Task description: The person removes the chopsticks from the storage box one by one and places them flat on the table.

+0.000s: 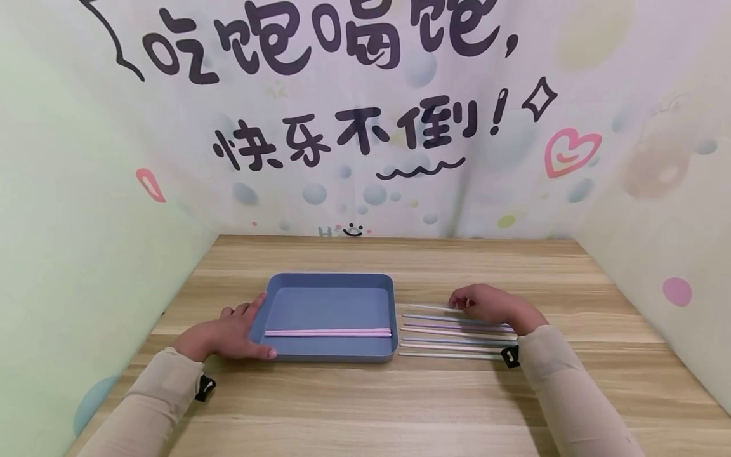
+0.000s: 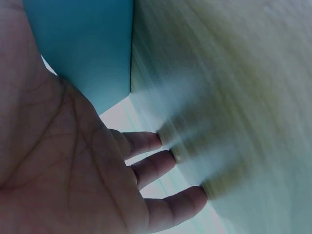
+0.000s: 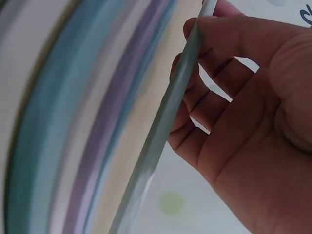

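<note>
A blue-grey rectangular tray [image 1: 328, 304] lies on the table with a pair of pink chopsticks [image 1: 328, 332] across its front part. My left hand [image 1: 237, 333] rests against the tray's left side, thumb at the front left corner and fingers spread along the rim. In the left wrist view its fingers [image 2: 151, 168] extend loosely beside the tray wall [image 2: 92, 53]. To the right of the tray, my right hand [image 1: 485, 303] pinches a pale grey-green chopstick [image 3: 165, 109] between thumb and fingertips. This chopstick is the farthest back of the row beside the tray.
Several chopsticks [image 1: 451, 329] in blue, purple, cream and pale green lie side by side, close to the tray's right edge. Wood-grain table [image 1: 365, 412] surrounds them. Pale printed walls [image 1: 365, 209] stand behind and on both sides.
</note>
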{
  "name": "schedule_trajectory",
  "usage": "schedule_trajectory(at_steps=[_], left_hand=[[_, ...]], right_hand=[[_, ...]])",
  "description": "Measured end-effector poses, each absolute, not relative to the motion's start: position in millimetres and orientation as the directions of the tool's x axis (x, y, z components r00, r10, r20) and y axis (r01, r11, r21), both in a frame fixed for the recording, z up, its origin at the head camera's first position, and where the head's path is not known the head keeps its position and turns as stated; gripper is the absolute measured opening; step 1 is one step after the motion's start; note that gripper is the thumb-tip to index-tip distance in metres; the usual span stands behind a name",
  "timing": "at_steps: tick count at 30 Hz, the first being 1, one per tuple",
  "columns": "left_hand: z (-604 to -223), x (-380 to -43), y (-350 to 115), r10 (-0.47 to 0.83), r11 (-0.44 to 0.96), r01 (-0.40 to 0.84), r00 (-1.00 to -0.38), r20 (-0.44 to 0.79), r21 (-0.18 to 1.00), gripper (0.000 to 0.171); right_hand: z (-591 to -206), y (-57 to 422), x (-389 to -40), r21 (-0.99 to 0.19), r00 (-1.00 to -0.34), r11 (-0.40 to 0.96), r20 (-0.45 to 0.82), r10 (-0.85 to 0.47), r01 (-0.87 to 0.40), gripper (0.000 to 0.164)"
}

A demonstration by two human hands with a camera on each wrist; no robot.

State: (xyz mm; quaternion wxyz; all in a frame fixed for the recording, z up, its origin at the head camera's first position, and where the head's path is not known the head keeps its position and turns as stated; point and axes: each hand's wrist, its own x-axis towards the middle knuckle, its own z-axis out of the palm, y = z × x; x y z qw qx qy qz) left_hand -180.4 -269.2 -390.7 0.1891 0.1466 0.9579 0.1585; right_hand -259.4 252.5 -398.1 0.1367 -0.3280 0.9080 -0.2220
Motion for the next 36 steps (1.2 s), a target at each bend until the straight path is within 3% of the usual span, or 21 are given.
schedule_trajectory(at_steps=[19, 36], left_hand=[[-396, -182, -272, 0.325, 0.913, 0.203, -0.887, -0.329, 0.354, 0.125], [-394, -182, -272, 0.340, 0.907, 0.221, -0.886, -0.314, 0.358, 0.124]], right_hand=[[-406, 244, -267, -0.471, -0.705, 0.669, -0.131, -0.697, -0.575, 0.033], [-398, 235, -270, -0.449, -0.727, 0.690, -0.120, -0.676, -0.568, 0.028]])
